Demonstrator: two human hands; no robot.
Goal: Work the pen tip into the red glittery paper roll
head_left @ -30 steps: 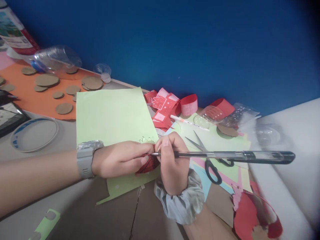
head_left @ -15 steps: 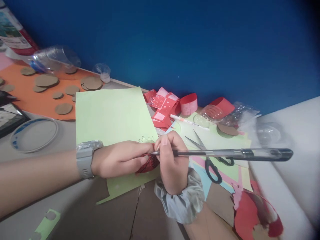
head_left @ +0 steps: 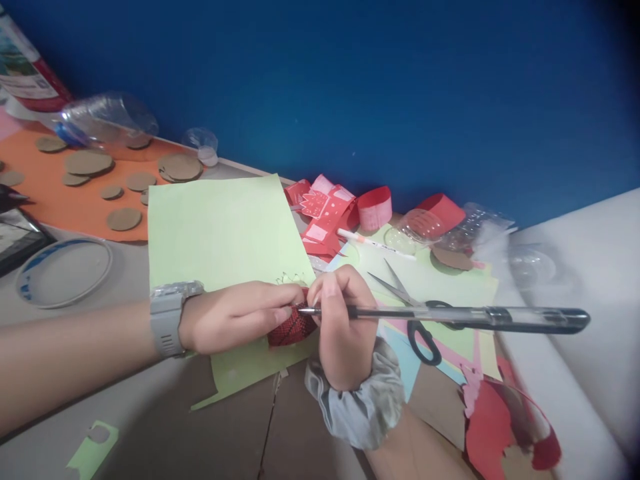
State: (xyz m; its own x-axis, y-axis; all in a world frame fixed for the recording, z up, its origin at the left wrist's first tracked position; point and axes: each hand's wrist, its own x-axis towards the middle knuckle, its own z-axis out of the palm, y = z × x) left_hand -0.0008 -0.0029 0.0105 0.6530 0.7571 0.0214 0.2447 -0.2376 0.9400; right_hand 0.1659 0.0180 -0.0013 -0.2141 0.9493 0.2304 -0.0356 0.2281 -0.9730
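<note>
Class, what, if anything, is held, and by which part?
The right hand pinches a clear-barrelled pen near its tip. The left hand touches the red patterned piece; any grip there is unclear.

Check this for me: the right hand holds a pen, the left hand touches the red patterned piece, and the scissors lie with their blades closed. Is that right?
Not quite: the head view shows the scissors lying with their blades apart. The right hand does hold a pen, and the left hand touches the red patterned piece.
</note>
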